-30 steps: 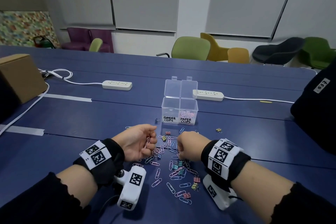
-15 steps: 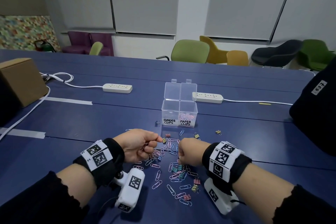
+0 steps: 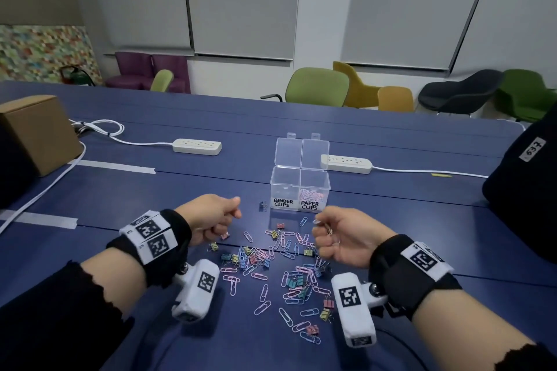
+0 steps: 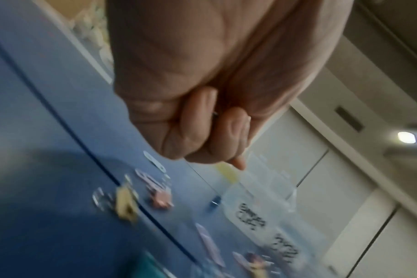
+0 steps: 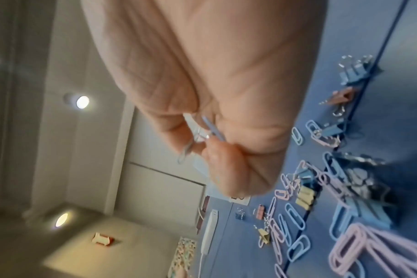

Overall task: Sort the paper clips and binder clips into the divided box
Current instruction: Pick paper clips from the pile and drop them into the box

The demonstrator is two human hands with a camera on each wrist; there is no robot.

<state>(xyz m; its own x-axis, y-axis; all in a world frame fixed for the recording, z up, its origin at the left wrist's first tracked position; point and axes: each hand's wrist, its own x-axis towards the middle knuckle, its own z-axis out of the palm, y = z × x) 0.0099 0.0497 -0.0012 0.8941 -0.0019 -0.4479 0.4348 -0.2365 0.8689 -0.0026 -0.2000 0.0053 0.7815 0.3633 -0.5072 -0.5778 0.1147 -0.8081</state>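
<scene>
Right hand fingers curling, pinching blue wire paper clips; left hand fisting, contents unclear. Clear divided plastic box standing just beyond, far side; right hand nearer its right-hand PAPER CLIPS compartment. Loose clips scattering on blue counter.

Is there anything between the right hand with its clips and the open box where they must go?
Nothing visible blocks it. The right hand holds clips just in front of the box, whose lids stand open at the back; only loose clips lie on the table below.
</scene>
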